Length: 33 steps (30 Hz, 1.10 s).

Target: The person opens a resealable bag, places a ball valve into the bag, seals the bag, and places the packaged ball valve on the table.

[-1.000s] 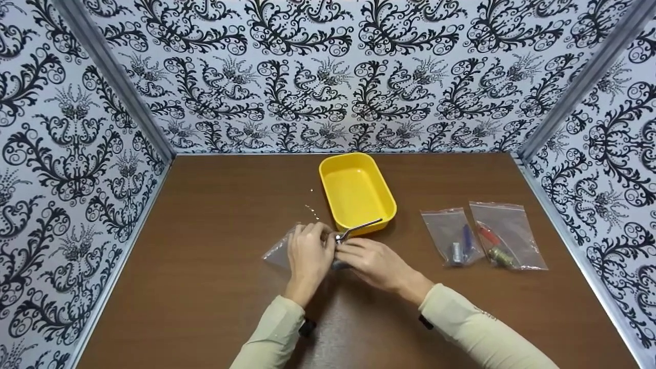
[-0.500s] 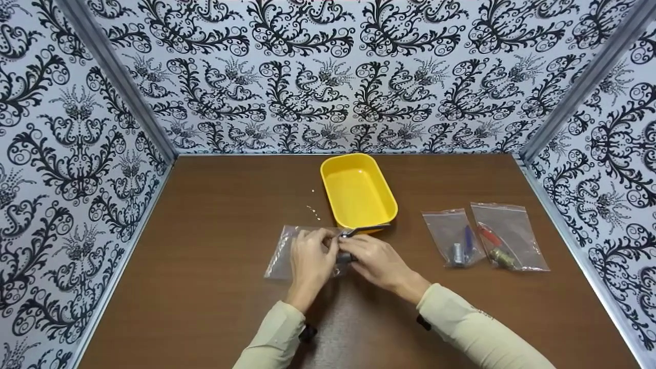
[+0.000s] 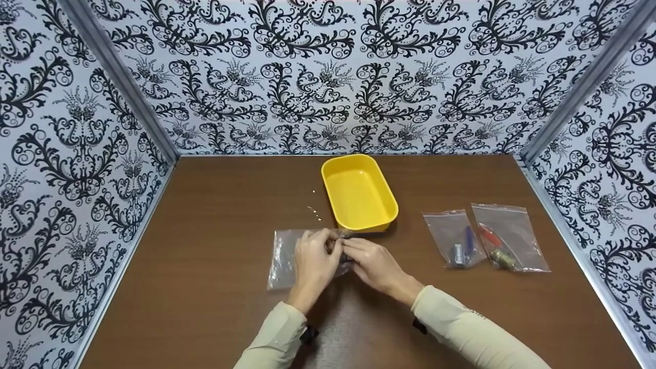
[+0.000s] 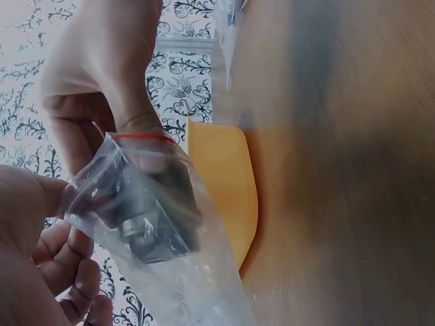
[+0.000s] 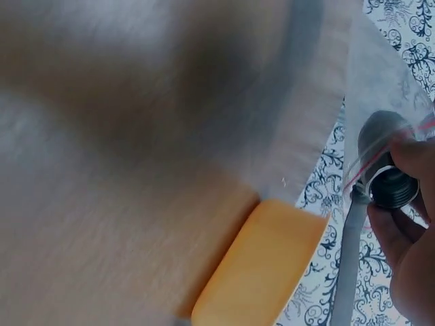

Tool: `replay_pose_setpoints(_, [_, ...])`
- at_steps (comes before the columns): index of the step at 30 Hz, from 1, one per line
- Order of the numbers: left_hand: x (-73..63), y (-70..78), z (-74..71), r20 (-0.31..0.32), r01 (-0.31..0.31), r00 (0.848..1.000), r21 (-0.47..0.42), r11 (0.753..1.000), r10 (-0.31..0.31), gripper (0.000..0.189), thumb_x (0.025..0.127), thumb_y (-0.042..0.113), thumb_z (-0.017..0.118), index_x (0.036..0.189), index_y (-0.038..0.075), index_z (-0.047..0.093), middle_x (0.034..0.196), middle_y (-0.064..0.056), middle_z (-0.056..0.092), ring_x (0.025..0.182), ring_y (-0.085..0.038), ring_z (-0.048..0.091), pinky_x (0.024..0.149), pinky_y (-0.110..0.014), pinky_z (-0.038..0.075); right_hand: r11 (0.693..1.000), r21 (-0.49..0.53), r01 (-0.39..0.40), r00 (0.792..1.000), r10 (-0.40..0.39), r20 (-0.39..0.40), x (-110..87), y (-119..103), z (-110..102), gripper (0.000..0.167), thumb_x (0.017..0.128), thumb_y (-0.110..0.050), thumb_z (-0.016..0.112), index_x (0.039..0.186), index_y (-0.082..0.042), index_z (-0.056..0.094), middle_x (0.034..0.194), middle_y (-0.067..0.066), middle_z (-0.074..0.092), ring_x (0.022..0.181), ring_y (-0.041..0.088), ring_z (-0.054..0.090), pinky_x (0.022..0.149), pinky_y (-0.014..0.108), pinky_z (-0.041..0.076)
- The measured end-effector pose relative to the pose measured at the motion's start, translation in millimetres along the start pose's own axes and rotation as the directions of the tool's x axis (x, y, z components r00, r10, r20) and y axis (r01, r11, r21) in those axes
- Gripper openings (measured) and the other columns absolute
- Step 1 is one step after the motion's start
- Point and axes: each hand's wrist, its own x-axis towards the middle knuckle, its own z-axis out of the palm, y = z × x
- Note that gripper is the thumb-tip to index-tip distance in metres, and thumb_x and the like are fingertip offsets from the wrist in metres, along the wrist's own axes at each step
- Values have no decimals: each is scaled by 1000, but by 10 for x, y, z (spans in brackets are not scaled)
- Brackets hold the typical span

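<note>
A ball valve with a threaded round opening and a long flat metal lever is partly inside a clear zip bag. My right hand grips the valve by its threaded end, its thumb at the bag's mouth. With thumb and fingers, my left hand pinches the bag's edge beside the red zip line. Through the plastic, the dark valve body shows in the left wrist view. Both hands mostly cover the valve in the head view, just in front of the yellow tray.
To the right lie two zip bags: one holds a metal cylinder and a blue item, the other a red item and a brass-coloured fitting. Small white bits lie left of the tray. Patterned walls enclose the brown table.
The valve's lever, which stuck out over the tray's near edge, has turned and dropped from sight in the head view. The bag has spread flatter and shifted slightly toward me.
</note>
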Motion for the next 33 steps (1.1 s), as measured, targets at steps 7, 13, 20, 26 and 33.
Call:
replay_pose_setpoints(7, [-3, 27, 35, 18, 14, 1000, -5, 1000, -14, 4, 78, 18, 74, 77, 18, 70, 65, 7, 66, 70, -16, 56, 70, -34, 42, 970, -63, 233, 972, -232, 27, -14, 11, 99, 15, 78, -7, 75, 93, -10, 73, 105, 4, 74, 106, 19, 67, 96, 31, 51])
replay_pose_setpoints(13, [-1, 42, 21, 25, 14, 1000, 6, 1000, -14, 3, 78, 19, 73, 77, 17, 71, 65, 7, 65, 69, -16, 55, 70, -34, 43, 978, -108, 177, 984, -173, 45, 12, -35, 167, 26, 70, -5, 78, 96, -7, 74, 108, 8, 73, 103, 21, 67, 91, 33, 53])
replay_pose_setpoints(20, [22, 50, -31, -38, -9, 999, -13, 1000, 9, 3, 78, 17, 73, 76, 16, 70, 63, 6, 63, 69, -16, 54, 70, -34, 42, 973, -160, 168, 979, -145, 145, 72, -52, 184, 25, 79, -14, 75, 103, -8, 74, 109, 7, 73, 104, 20, 68, 91, 32, 53])
replay_pose_setpoints(26, [45, 22, -91, -98, -19, 995, -18, 1000, 17, 7, 79, 14, 71, 73, 16, 67, 61, 5, 61, 69, -16, 54, 70, -34, 42, 980, -109, 169, 976, -151, 157, 75, -30, 170, 14, 87, -17, 68, 100, -13, 73, 111, 3, 72, 107, 19, 66, 94, 32, 52])
replay_pose_setpoints(33, [96, 24, -162, -104, -4, 995, -15, 1000, 3, 8, 81, 16, 69, 74, 16, 66, 60, 5, 57, 67, -15, 52, 69, -32, 41, 989, -13, 146, 983, -143, 118, 78, -59, 71, 13, 89, -16, 69, 102, -12, 71, 111, 4, 70, 106, 18, 66, 93, 32, 53])
